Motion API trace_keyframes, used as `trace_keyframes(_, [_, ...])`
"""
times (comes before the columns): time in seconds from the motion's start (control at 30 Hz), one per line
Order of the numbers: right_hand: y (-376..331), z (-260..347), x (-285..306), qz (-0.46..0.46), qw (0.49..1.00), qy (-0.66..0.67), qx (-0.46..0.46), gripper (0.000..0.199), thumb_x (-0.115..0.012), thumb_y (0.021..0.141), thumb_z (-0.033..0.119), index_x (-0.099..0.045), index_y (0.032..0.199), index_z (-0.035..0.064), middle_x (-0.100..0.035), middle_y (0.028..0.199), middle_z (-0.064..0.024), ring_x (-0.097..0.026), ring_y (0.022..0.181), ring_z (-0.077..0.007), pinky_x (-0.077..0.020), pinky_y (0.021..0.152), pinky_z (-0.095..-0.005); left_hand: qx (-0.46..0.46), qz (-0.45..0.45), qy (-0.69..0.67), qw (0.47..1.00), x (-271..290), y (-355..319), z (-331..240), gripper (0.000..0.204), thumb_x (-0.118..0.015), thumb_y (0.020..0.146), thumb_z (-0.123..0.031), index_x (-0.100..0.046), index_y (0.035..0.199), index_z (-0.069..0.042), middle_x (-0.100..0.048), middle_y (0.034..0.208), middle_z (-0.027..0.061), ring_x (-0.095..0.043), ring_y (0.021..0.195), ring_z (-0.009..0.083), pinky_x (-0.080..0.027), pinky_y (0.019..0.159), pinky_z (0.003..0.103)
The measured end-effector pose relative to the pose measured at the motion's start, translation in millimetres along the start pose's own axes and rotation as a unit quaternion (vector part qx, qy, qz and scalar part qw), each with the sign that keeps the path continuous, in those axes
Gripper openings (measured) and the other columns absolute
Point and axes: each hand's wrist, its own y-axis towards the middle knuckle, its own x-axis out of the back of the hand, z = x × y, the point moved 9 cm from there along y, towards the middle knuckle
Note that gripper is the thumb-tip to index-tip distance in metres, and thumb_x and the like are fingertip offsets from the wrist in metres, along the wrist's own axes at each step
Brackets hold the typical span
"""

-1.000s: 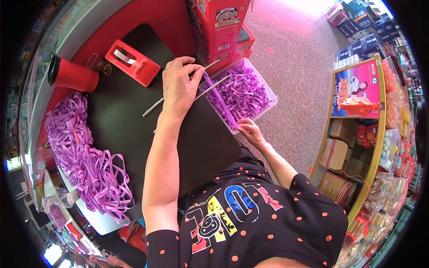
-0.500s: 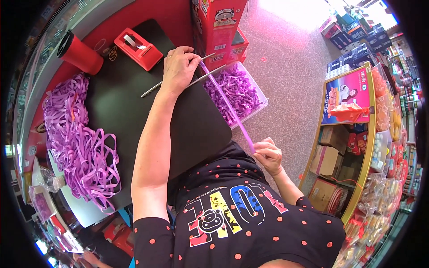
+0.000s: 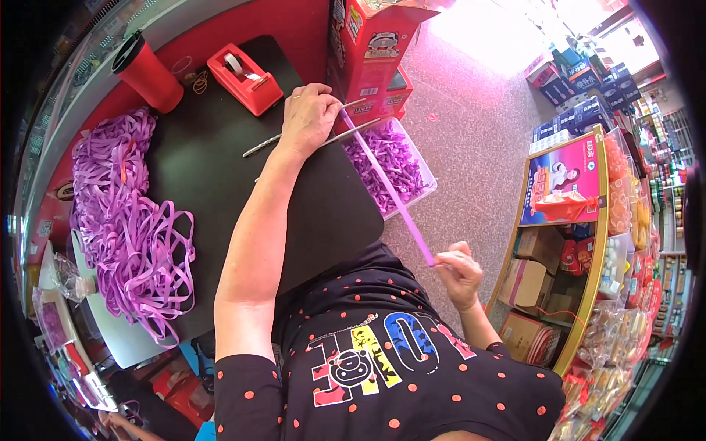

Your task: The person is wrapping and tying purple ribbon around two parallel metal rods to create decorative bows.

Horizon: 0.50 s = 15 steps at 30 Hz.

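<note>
A purple ribbon (image 3: 396,196) stretches taut on a slant between my hands. My left hand (image 3: 309,120), over the far right edge of the black tabletop (image 3: 206,169), is closed on a thin metal rod (image 3: 262,145) with a twisted end. A second thin rod (image 3: 360,129) runs out from under this hand. The ribbon's far end meets the rods by my left fingertips; how it is fixed there is hidden. My right hand (image 3: 460,275) pinches the ribbon's near end, off the table. Below the ribbon, a clear plastic tub (image 3: 423,192) holds many short purple ribbon pieces (image 3: 386,158).
A heap of purple ribbon (image 3: 121,213) lies along the table's left side. At the back are a red tape dispenser (image 3: 246,79) and a red tumbler (image 3: 151,77). Red boxes (image 3: 379,55) stand behind the tub. A stocked shelf (image 3: 555,242) is on the right.
My right hand has moved right and a little nearer me, drawing its ribbon end along. The left hand keeps its grip; the whole view has shifted slightly.
</note>
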Motion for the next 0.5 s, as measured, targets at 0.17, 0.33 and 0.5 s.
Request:
trace_keyframes(0.17, [71.5,63.2,32.0,-0.024,0.969,0.165,0.184,0.019,-0.056,0.088,0.015,-0.058,0.106,0.0066,-0.062,0.081,-0.0095,-0.045,0.076,-0.0226,-0.0382,0.073,-0.0388,-0.001,0.011,0.005,1.000,-0.3,4.9,-1.2,0.017,-0.062,0.082,-0.020,-0.074,0.084,-0.008,-0.063,0.110,0.0075,-0.054,0.107,0.0282,-0.041,0.092,0.041])
trace_keyframes(0.33, [185.0,97.0,2.6,0.080,0.913,0.331,0.224,0.053,-0.052,0.091,0.037,-0.043,0.129,0.0002,-0.057,0.111,-0.0225,-0.044,0.083,-0.0246,-0.0379,0.080,-0.0400,-0.002,-0.006,0.003,1.000,0.1,2.3,0.2,0.015,-0.064,0.080,-0.019,-0.073,0.081,-0.008,-0.063,0.108,0.0063,-0.054,0.106,0.0277,-0.042,0.091,0.041])
trace_keyframes(0.5, [320.4,117.9,-76.9,0.170,0.922,0.313,0.152,0.066,-0.045,0.096,0.044,-0.028,0.143,0.0012,-0.058,0.118,-0.0204,-0.047,0.088,-0.0140,-0.0377,0.080,-0.0256,0.009,-0.004,-0.015,1.000,0.0,0.8,-2.5,0.014,-0.064,0.080,-0.019,-0.073,0.081,-0.008,-0.063,0.107,0.0054,-0.052,0.108,0.0264,-0.039,0.093,0.041])
